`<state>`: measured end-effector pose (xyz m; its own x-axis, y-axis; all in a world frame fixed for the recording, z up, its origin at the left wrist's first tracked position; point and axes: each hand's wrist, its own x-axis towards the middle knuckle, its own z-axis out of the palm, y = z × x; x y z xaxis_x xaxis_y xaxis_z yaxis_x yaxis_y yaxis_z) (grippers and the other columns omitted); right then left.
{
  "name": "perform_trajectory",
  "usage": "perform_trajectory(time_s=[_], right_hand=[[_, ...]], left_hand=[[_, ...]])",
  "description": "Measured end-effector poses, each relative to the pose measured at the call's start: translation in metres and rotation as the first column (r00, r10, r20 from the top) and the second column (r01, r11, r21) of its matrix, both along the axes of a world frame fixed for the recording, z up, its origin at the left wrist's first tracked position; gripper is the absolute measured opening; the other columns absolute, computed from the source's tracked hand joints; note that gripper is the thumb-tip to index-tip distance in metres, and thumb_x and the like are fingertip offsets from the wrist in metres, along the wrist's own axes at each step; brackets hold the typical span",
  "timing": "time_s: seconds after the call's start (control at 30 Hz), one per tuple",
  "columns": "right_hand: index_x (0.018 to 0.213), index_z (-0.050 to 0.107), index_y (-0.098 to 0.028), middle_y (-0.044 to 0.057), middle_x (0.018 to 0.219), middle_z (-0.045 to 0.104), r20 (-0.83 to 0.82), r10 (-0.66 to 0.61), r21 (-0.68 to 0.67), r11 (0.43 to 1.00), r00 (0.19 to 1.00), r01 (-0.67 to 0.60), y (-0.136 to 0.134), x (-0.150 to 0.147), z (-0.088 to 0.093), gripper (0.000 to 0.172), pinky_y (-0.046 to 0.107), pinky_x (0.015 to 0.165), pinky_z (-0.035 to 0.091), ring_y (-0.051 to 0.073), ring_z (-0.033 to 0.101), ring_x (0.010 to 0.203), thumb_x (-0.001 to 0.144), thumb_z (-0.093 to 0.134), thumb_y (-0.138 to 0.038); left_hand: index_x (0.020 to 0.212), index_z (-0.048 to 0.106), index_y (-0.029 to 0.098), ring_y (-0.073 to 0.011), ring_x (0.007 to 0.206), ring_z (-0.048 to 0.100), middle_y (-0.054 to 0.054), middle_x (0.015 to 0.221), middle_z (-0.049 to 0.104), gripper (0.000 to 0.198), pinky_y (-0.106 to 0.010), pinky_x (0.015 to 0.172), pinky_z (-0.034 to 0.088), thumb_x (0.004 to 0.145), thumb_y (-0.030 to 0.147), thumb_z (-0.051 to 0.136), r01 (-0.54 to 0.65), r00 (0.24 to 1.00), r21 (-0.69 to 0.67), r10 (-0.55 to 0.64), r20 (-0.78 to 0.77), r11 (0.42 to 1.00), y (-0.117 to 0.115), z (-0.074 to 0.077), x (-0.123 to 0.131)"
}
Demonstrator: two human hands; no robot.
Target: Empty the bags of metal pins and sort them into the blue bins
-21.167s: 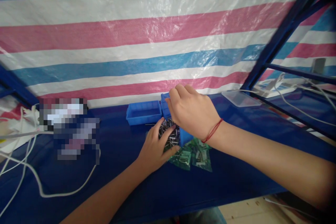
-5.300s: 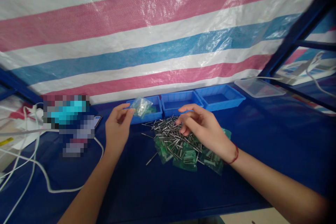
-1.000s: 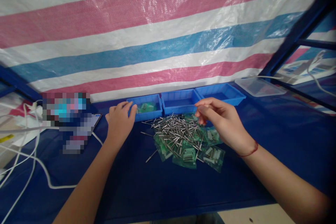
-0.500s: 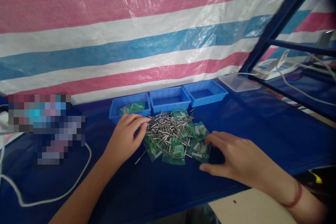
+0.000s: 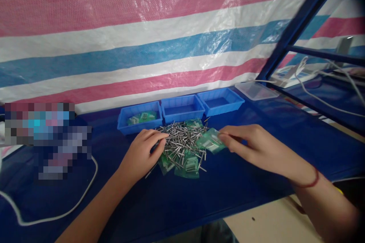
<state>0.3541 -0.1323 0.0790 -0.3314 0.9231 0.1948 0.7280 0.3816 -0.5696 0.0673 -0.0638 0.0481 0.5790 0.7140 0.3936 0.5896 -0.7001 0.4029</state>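
A heap of small metal pins [image 5: 182, 140] lies on the blue table, mixed with several small green plastic bags [image 5: 186, 163]. My left hand [image 5: 141, 153] rests at the heap's left edge, fingers curled and touching the pins. My right hand [image 5: 252, 144] pinches the corner of one green bag [image 5: 209, 142] at the heap's right side. Behind the heap stand three blue trays: the left tray [image 5: 123, 121] holds a few green bags, the middle tray [image 5: 182, 107] and right tray [image 5: 221, 100] look bare.
A striped tarpaulin [image 5: 142, 38] hangs behind the trays. A clear plastic lid [image 5: 256, 90] lies at the back right beside a blue frame post [image 5: 293, 26]. A white cable [image 5: 57, 212] loops at the left. The table's front edge [image 5: 256, 207] runs near my right forearm.
My right hand has come from the table right of the heap to pinch a green bag and lift its edge. My left hand stays at the heap's left side.
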Motion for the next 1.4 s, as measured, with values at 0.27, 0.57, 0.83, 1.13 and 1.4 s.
perform_trajectory(time_s=[0.27, 0.57, 0.83, 1.13, 1.4], right_hand=[[0.078, 0.061, -0.018, -0.003, 0.060, 0.053, -0.468, 0.223, -0.170, 0.927, 0.855, -0.335, 0.068, -0.058, -0.003, 0.031, 0.022, 0.046, 0.031, 0.007, 0.041, 0.050, 0.089, 0.049, -0.045], [0.082, 0.061, -0.017, 0.000, 0.068, 0.061, -0.653, 0.016, -0.314, 0.904, 0.757, -0.290, 0.069, -0.070, -0.026, 0.024, 0.020, 0.048, 0.044, 0.008, 0.054, 0.055, 0.082, 0.061, -0.041], [0.089, 0.060, -0.018, 0.000, 0.072, 0.063, -0.678, -0.032, -0.287, 0.931, 0.735, -0.224, 0.064, -0.072, -0.026, 0.023, 0.016, 0.037, 0.042, 0.006, 0.053, 0.049, 0.084, 0.059, -0.040], [0.095, 0.061, -0.017, 0.004, 0.084, 0.067, -0.740, -0.020, -0.186, 0.967, 0.673, -0.176, 0.056, -0.076, -0.025, 0.026, 0.019, 0.041, 0.050, 0.009, 0.062, 0.056, 0.084, 0.058, -0.040], [0.088, 0.062, -0.017, 0.003, 0.082, 0.068, -0.762, -0.079, -0.226, 0.962, 0.643, -0.150, 0.058, -0.079, -0.028, 0.021, 0.022, 0.054, 0.058, 0.013, 0.068, 0.072, 0.080, 0.065, -0.036]], left_hand=[[0.108, 0.064, 0.020, -0.0137, 0.068, 0.057, 0.000, 0.079, 0.066, 0.029, -0.024, 0.065, 0.043, 0.090, 0.037, 0.049, -0.113, 0.976, -0.266, 0.157, 0.149, 0.957, -0.004, -0.001, -0.002], [0.077, 0.065, 0.017, -0.0147, 0.067, 0.059, -0.001, 0.073, 0.067, 0.028, -0.024, 0.066, 0.046, 0.086, 0.040, 0.053, -0.075, 0.883, -0.540, 0.307, 0.354, 0.839, 0.000, -0.001, -0.002], [0.077, 0.069, 0.017, -0.0140, 0.063, 0.058, -0.001, 0.069, 0.067, 0.031, -0.022, 0.059, 0.044, 0.086, 0.043, 0.053, -0.114, 0.896, -0.506, 0.308, 0.320, 0.855, -0.003, -0.001, -0.001], [0.102, 0.070, 0.018, -0.0142, 0.070, 0.063, -0.004, 0.086, 0.073, 0.030, -0.024, 0.068, 0.050, 0.084, 0.038, 0.059, -0.041, 0.788, -0.560, 0.372, 0.491, 0.828, -0.004, 0.000, 0.004], [0.097, 0.068, 0.017, -0.0138, 0.069, 0.062, -0.003, 0.083, 0.071, 0.024, -0.023, 0.064, 0.048, 0.080, 0.035, 0.064, -0.104, 0.800, -0.485, 0.362, 0.478, 0.868, -0.004, -0.004, 0.003]])
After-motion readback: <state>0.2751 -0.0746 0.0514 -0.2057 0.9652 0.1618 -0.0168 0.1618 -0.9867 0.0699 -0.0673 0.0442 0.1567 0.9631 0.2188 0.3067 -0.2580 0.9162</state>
